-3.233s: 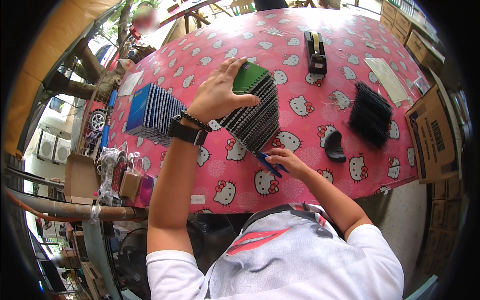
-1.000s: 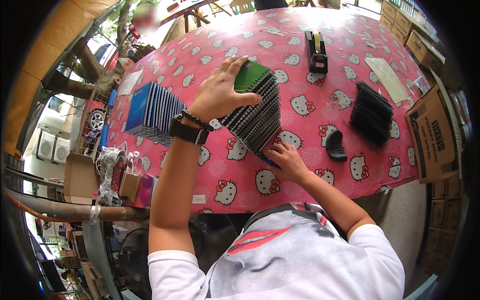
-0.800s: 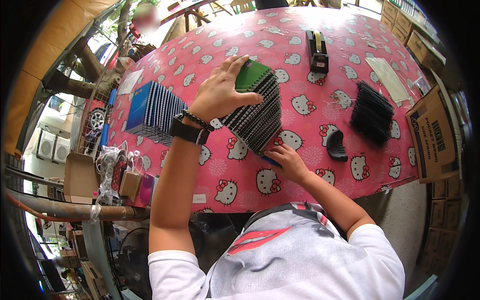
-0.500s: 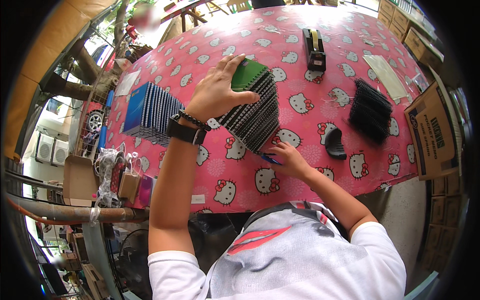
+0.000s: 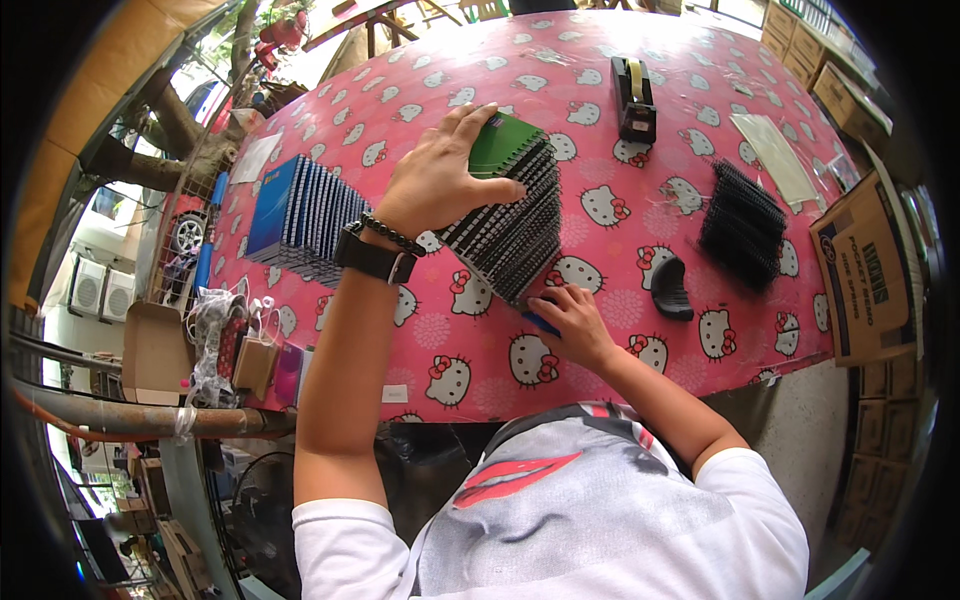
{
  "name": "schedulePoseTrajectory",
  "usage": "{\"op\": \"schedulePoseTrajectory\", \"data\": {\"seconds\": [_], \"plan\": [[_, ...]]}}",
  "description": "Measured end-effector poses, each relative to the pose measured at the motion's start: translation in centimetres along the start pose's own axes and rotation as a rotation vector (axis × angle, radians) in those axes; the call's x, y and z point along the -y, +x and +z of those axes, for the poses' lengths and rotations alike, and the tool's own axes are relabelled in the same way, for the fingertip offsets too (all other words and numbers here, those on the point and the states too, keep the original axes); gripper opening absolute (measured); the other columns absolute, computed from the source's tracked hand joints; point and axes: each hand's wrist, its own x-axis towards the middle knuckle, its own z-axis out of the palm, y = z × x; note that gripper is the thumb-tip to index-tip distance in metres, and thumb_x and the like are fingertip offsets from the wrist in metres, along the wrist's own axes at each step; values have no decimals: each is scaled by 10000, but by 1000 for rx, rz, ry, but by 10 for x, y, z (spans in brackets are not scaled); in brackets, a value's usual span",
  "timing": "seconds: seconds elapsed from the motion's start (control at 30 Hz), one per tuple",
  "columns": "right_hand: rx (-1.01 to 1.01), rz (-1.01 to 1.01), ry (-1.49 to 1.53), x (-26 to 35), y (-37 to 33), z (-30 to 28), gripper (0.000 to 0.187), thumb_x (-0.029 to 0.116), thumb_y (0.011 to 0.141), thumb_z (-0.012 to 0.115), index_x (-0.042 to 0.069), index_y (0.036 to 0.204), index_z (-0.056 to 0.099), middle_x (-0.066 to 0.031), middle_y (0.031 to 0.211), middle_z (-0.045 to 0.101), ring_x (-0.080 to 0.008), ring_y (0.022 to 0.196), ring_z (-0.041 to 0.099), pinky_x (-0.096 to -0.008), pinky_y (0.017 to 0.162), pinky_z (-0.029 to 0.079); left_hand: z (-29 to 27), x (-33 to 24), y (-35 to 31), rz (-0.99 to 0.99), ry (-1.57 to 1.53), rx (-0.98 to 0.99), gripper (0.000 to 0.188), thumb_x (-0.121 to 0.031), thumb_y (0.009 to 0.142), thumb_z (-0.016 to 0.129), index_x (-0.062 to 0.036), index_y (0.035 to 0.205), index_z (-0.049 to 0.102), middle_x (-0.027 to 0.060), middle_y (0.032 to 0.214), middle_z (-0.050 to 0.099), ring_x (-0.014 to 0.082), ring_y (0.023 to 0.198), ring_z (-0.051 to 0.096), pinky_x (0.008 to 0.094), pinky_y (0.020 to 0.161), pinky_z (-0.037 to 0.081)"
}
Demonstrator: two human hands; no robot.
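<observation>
A row of spiral notebooks point(image 5: 505, 215), the end one with a green cover, stands on the table with its black coils facing up. My left hand point(image 5: 440, 175), wearing a beaded bracelet and a dark watch, grips the left side of this row. Its thumb lies across the coils and its fingers reach along the green cover. At the row's near end, my right hand point(image 5: 573, 325) is closed around a small blue tool point(image 5: 541, 323). Most of that tool is hidden under the fingers, so its kind cannot be made out. The fingertips are close to the nearest coils.
Blue-covered spiral notebooks point(image 5: 300, 220) stand to the left. On the right are a pile of black plastic coils point(image 5: 742, 225), a curved black piece point(image 5: 672, 290) and a cardboard box point(image 5: 865, 265). A tape dispenser point(image 5: 634, 100) sits farther back on the pink patterned table point(image 5: 600, 375).
My right hand has shifted slightly and covers more of the blue tool against the row's near end. My left hand keeps its place on the notebooks.
</observation>
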Motion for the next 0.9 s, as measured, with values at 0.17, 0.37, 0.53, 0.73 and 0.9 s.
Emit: {"op": "schedulePoseTrajectory", "data": {"seconds": [0.17,0.37,0.53,0.73,0.9], "plan": [[38,86,316,-6,2,2,375,144,729,684,98,1093,603,-86,942,591,-292,919,558,-390,807,459,1,-1,0,11,-5,-4,988,-627,625,649,-127,1412,324,166,1427,350,352,1281,386,452,1013,377],[491,958,1269,-18,20,-5,314,176,790,622,48,1077,609,-144,927,658,-321,826,630,-380,763,492,0,-1,-1,0,3,7,991,-632,627,644,-128,1416,319,171,1434,341,353,1292,373,460,1019,367],[270,355,291,4,9,-9,442,239,712,676,90,1119,586,-134,975,596,-312,942,557,-418,791,451,2,1,0,3,5,1,992,-633,624,645,-131,1416,320,171,1433,342,354,1294,370,461,1025,360],[153,179,36,-2,-2,1,484,210,672,699,92,1126,579,-117,1026,549,-308,999,498,-418,851,409,1,-1,1,6,-19,2,990,-633,626,648,-135,1417,320,161,1436,339,345,1297,368,464,1026,354],[124,105,33,-4,-1,5,472,191,669,706,86,1113,585,-111,1014,558,-302,992,509,-423,851,423,1,1,1,12,-33,1,975,-611,635,656,-138,1418,319,148,1440,335,346,1295,368,458,1024,354]]}}
